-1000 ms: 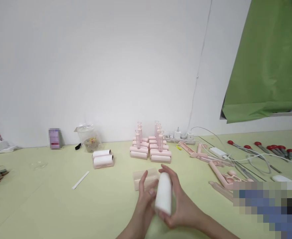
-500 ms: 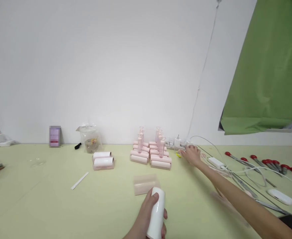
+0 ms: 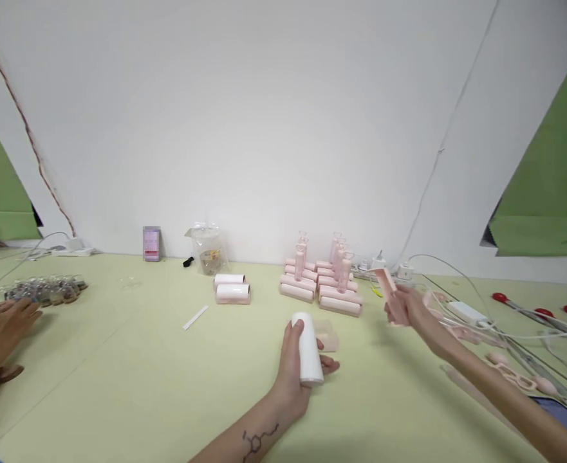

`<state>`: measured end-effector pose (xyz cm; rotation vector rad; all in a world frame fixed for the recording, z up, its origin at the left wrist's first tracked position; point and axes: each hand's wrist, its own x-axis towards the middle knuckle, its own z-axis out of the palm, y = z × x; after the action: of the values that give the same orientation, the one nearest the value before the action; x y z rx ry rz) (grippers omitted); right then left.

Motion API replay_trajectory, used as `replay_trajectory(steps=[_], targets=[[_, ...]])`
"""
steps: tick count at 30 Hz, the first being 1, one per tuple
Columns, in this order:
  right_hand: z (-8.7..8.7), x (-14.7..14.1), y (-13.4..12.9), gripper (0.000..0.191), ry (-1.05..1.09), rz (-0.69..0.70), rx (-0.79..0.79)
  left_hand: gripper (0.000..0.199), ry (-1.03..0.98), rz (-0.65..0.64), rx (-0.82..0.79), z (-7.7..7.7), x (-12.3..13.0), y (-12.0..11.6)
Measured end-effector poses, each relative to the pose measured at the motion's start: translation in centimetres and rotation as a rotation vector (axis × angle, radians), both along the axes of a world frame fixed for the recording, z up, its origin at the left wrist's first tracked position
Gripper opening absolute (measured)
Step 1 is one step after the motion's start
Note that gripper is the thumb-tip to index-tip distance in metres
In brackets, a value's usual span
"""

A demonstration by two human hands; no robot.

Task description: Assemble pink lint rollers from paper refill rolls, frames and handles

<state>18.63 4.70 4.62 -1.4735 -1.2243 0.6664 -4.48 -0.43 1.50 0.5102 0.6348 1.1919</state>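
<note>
My left hand (image 3: 293,363), low in the middle, is wrapped round a white roll (image 3: 308,350). Partly hidden behind that roll, a translucent pink cover (image 3: 327,335) lies on the table. To the right, my right hand (image 3: 407,305) grips a pink plastic piece (image 3: 390,296), raised above the table near the chargers. Pink lint rollers (image 3: 340,302) with upright clear pink handles stand in two rows near the wall. Two more white rolls (image 3: 233,294) lie left of them, one behind the other.
A white strip (image 3: 195,317), a clear bag (image 3: 209,251) and a phone-like device (image 3: 151,244) are on the left. Another person's hand (image 3: 8,321) reaches in beside small glass items (image 3: 46,289) at far left. Cables and red-ended tools (image 3: 500,298) lie on the right.
The view has turned left, bringing another person's hand in. My right hand has lifted the pink piece from near the chargers. My left hand still holds the roll.
</note>
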Motion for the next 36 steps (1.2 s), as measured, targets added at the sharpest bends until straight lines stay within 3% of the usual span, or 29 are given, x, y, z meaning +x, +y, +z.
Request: replay_trajectory(steps=[4, 6, 9, 12, 18, 23, 25, 29, 32, 36], targets=[[-0.5, -6.5, -6.4, 0.031, 0.106, 0.419, -0.113, 0.043, -0.017, 0.045, 0.008, 0.5, 0.8, 0.2], [-0.9, -9.2, -8.3, 0.029, 0.077, 0.473, -0.073, 0.044, -0.019, 0.039, 0.022, 0.5, 1.3, 0.0], [-1.5, -11.3, -9.3, 0.028, 0.031, 0.448, -0.071, 0.044, 0.026, 0.022, -0.031, 0.2, 1.8, -0.7], [-2.0, -11.7, -9.4, 0.031, -0.007, 0.418, -0.128, 0.046, 0.066, 0.039, -0.070, -0.1, 1.8, -1.2], [-3.5, -11.7, -9.5, 0.031, -0.118, 0.338, -0.163, 0.049, 0.136, 0.033, 0.034, -0.2, 2.0, -2.3], [-3.6, -10.5, -9.0, 0.029, -0.460, 0.323, 0.029, 0.061, 0.301, -0.079, 0.200, -0.5, 0.8, -2.3], [-2.9, -9.5, -8.7, 0.028, -0.572, 0.380, 0.073, 0.062, 0.425, -0.175, 0.288, -0.6, -0.6, -1.7], [-1.3, -7.8, -8.4, 0.017, -0.606, 0.480, -0.002, 0.068, 0.792, -0.395, 0.492, -0.3, -3.8, -0.5], [-1.3, -7.8, -8.6, 0.007, -0.677, 0.623, 0.007, 0.078, 1.090, -0.549, 0.585, 0.4, -5.1, -0.5], [-2.5, -9.0, -9.3, 0.008, -0.824, 0.617, 0.036, 0.054, 1.337, -0.616, 0.756, 1.1, -5.7, -1.1]])
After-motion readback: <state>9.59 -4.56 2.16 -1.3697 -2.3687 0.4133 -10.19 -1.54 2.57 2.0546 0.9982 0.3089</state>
